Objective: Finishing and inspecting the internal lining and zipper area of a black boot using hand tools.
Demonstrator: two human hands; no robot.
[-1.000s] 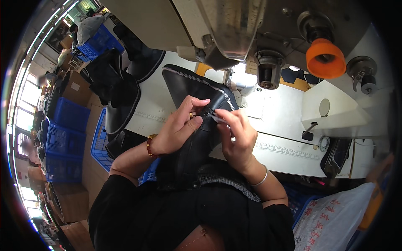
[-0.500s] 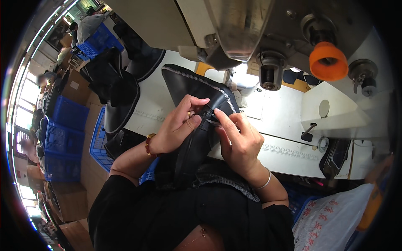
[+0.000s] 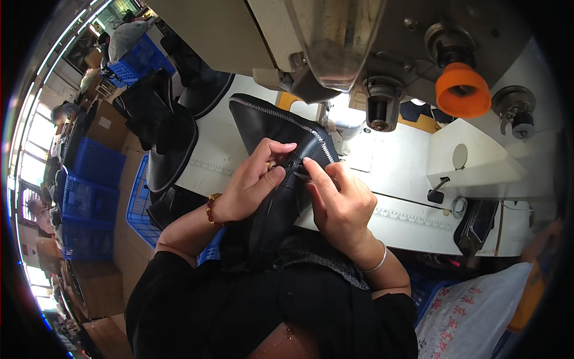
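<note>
A black leather bag piece (image 3: 266, 128) with a silver-toothed zipper along its edge lies tilted across the front of the worktable, its lower part reaching down to my lap. My left hand (image 3: 254, 179) grips a fold of it, thumb below and forefinger stretched along the seam. From the other side my right hand (image 3: 341, 200) is closed in a pinch at the same seam, its forefinger tip on the leather. Between its fingers shows a thin, pointed metal tool (image 3: 303, 176), mostly hidden, so its exact kind cannot be made out.
A sewing machine (image 3: 335, 42) with an orange cup-shaped part (image 3: 463, 90) overhangs the white table (image 3: 400, 179). More black bag pieces (image 3: 170, 143) lie at the left, above a blue basket (image 3: 140, 200). A phone-like dark object (image 3: 478, 224) and a white sack (image 3: 472, 311) are at right.
Both hands keep their hold at the seam with hardly any shift. The whole view has slid very slightly.
</note>
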